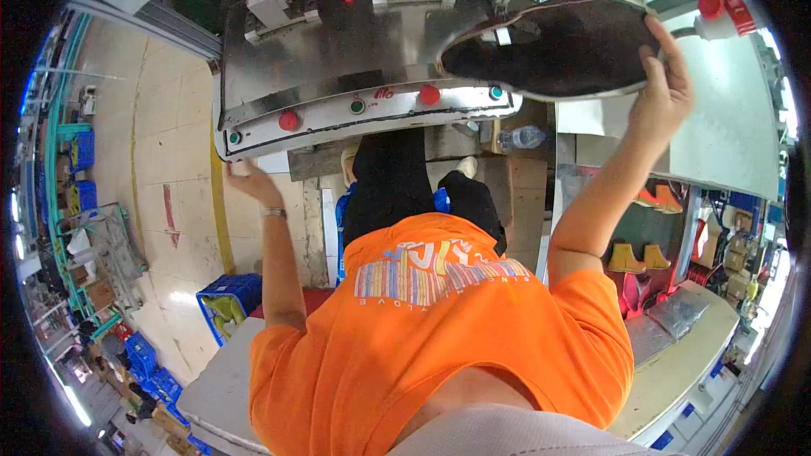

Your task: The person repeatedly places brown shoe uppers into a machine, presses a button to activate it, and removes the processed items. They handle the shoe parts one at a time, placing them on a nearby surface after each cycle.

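Note:
Raised at the upper right, my right hand [663,84] is closed on the right end of a large, dark, foot-shaped piece [549,51] with a thin pale rim. Its far left end overlaps the right side of a metal machine bed [355,46]. I cannot make out whether the piece is a flat panel or a hollow upper. My left hand [253,184] holds nothing; its fingers are apart, just below the left corner of the machine's white control panel [329,128]. A green button [236,138] and a red button [289,121] sit near that hand.
A red-capped white bottle [726,13] stands at the far right by a pale table [718,110]. A clear plastic bottle [522,137] lies beneath. Yellow boots [639,257] stand on a rack at right. A blue crate [226,304] sits on the floor at left.

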`<control>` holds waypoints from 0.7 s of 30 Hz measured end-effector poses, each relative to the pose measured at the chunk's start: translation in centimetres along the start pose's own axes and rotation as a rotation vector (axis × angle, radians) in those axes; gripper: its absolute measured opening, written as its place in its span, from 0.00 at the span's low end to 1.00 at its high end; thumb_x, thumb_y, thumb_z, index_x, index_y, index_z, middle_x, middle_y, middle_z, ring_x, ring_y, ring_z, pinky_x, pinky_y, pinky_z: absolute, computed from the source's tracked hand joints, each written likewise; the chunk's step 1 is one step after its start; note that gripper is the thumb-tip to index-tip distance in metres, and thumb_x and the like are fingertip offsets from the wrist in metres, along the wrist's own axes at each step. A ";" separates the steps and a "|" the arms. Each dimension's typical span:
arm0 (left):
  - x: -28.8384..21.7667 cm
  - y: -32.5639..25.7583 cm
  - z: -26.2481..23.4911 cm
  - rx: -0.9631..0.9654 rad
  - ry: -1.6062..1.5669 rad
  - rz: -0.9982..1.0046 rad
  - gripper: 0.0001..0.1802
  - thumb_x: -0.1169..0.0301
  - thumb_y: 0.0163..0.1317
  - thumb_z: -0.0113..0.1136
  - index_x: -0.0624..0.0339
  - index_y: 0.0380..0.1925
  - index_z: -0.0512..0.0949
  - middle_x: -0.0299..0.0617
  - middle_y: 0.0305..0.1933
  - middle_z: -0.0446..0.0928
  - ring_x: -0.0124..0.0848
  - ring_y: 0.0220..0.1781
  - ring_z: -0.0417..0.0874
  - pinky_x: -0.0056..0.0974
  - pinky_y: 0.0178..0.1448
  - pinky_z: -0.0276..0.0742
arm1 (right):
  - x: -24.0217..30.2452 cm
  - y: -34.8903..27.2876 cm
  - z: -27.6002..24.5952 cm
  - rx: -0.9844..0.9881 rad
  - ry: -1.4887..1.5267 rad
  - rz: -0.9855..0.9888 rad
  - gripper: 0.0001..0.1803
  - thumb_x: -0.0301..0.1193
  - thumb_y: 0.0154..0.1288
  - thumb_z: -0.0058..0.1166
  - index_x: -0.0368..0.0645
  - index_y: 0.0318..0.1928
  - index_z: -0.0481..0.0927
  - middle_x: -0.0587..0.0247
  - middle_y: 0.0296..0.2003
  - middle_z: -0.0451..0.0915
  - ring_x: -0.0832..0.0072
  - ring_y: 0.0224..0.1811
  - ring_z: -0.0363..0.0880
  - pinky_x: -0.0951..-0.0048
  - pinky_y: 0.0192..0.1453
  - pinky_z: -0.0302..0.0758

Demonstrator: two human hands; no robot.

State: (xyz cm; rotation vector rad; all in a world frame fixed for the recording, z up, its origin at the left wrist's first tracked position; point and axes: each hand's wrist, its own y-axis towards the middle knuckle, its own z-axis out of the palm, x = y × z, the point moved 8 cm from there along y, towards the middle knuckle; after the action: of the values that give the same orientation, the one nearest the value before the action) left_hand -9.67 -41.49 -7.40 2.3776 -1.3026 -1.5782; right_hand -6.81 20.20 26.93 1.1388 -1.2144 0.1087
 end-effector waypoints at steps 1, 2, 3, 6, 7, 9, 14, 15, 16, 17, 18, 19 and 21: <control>2.7 2.0 -1.2 -0.075 0.066 -0.019 0.26 0.73 0.58 0.57 0.74 0.54 0.64 0.56 0.59 0.63 0.42 0.60 0.65 0.44 0.64 0.59 | -1.3 -0.4 0.4 -0.034 -0.027 0.015 0.18 0.12 0.53 0.44 0.37 0.42 0.80 0.61 0.43 0.79 0.78 0.48 0.75 0.78 0.53 0.71; 4.7 3.2 -2.1 -0.144 0.134 -0.041 0.25 0.72 0.59 0.56 0.77 0.53 0.63 0.57 0.59 0.63 0.42 0.60 0.65 0.44 0.63 0.59 | -3.2 -1.0 0.7 -0.067 -0.057 0.032 0.18 0.12 0.53 0.44 0.37 0.42 0.80 0.60 0.43 0.79 0.78 0.48 0.75 0.78 0.53 0.72; 5.8 4.3 -2.3 -0.046 -0.101 -0.144 0.25 0.68 0.61 0.53 0.77 0.53 0.64 0.56 0.58 0.64 0.41 0.59 0.66 0.44 0.62 0.61 | -7.1 -2.4 2.0 -0.037 0.044 0.103 0.16 0.12 0.53 0.45 0.37 0.40 0.80 0.60 0.43 0.79 0.78 0.48 0.76 0.77 0.53 0.72; 3.8 6.0 1.6 0.284 -0.419 -0.615 0.26 0.58 0.66 0.43 0.75 0.50 0.66 0.53 0.53 0.70 0.40 0.53 0.71 0.42 0.56 0.66 | -19.3 -9.8 2.8 0.095 0.088 0.335 0.09 0.14 0.55 0.47 0.37 0.34 0.78 0.58 0.46 0.79 0.75 0.45 0.76 0.76 0.52 0.72; 5.2 6.7 2.4 0.316 -0.387 -0.576 0.26 0.57 0.66 0.42 0.73 0.50 0.67 0.53 0.52 0.71 0.40 0.52 0.72 0.41 0.55 0.66 | -20.1 -11.9 4.2 0.228 0.005 0.295 0.08 0.14 0.55 0.48 0.38 0.33 0.78 0.57 0.47 0.78 0.74 0.46 0.76 0.75 0.52 0.71; 8.7 8.1 4.7 0.385 -0.334 -0.484 0.26 0.56 0.67 0.40 0.71 0.49 0.68 0.53 0.49 0.73 0.41 0.50 0.74 0.40 0.53 0.67 | -21.9 -15.3 5.1 0.267 0.021 0.275 0.07 0.15 0.54 0.48 0.38 0.31 0.76 0.54 0.50 0.76 0.71 0.48 0.75 0.74 0.53 0.70; 7.4 8.0 4.6 0.241 -0.105 -0.195 0.24 0.59 0.68 0.40 0.70 0.51 0.67 0.57 0.47 0.73 0.44 0.48 0.75 0.40 0.52 0.68 | -32.9 -21.4 -3.4 -0.496 -0.311 0.769 0.10 0.24 0.57 0.44 0.37 0.39 0.76 0.57 0.43 0.76 0.67 0.47 0.73 0.68 0.53 0.70; 6.5 7.8 5.2 0.245 -0.150 -0.183 0.23 0.60 0.68 0.41 0.70 0.52 0.67 0.57 0.47 0.73 0.44 0.48 0.76 0.39 0.52 0.69 | -37.0 -22.9 -3.4 -0.383 -0.411 0.921 0.13 0.29 0.60 0.42 0.37 0.40 0.76 0.56 0.41 0.77 0.66 0.44 0.74 0.66 0.51 0.71; 6.2 7.9 5.1 0.230 -0.182 -0.174 0.22 0.61 0.68 0.42 0.70 0.52 0.67 0.57 0.47 0.73 0.44 0.47 0.76 0.39 0.51 0.69 | -38.0 -23.4 -2.5 -0.375 -0.467 0.903 0.15 0.33 0.62 0.40 0.36 0.40 0.76 0.53 0.39 0.78 0.61 0.41 0.75 0.64 0.48 0.71; 6.0 8.0 5.1 0.234 -0.201 -0.142 0.22 0.62 0.68 0.42 0.70 0.52 0.67 0.57 0.47 0.74 0.44 0.47 0.76 0.39 0.51 0.70 | -38.7 -23.7 -1.7 -0.369 -0.526 0.883 0.18 0.37 0.64 0.38 0.35 0.39 0.76 0.49 0.36 0.79 0.57 0.38 0.76 0.61 0.46 0.71; 6.1 7.9 4.7 0.222 -0.211 -0.109 0.21 0.64 0.67 0.43 0.71 0.52 0.67 0.57 0.46 0.74 0.44 0.47 0.76 0.40 0.50 0.70 | -36.8 -23.7 0.2 -0.472 -0.543 0.687 0.22 0.40 0.66 0.36 0.33 0.36 0.76 0.42 0.33 0.79 0.51 0.35 0.77 0.58 0.43 0.71; 6.3 7.7 4.6 0.243 -0.228 -0.096 0.21 0.64 0.67 0.44 0.71 0.52 0.66 0.56 0.47 0.73 0.44 0.48 0.76 0.40 0.51 0.70 | -36.1 -23.7 0.6 -0.473 -0.618 0.687 0.21 0.40 0.66 0.37 0.34 0.37 0.77 0.43 0.33 0.79 0.50 0.35 0.77 0.57 0.42 0.71; 8.1 7.3 4.7 0.238 -0.225 -0.140 0.22 0.64 0.67 0.47 0.71 0.53 0.65 0.56 0.48 0.73 0.44 0.49 0.76 0.41 0.53 0.70 | -35.4 -23.5 1.4 -0.456 -0.709 0.707 0.20 0.39 0.66 0.36 0.36 0.36 0.77 0.43 0.34 0.79 0.47 0.36 0.76 0.54 0.40 0.71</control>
State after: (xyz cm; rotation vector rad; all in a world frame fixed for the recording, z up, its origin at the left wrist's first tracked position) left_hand -16.67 -49.45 -12.83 2.5390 -1.4675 -1.8749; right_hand -8.11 24.83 -15.30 0.2936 -2.1093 -0.0501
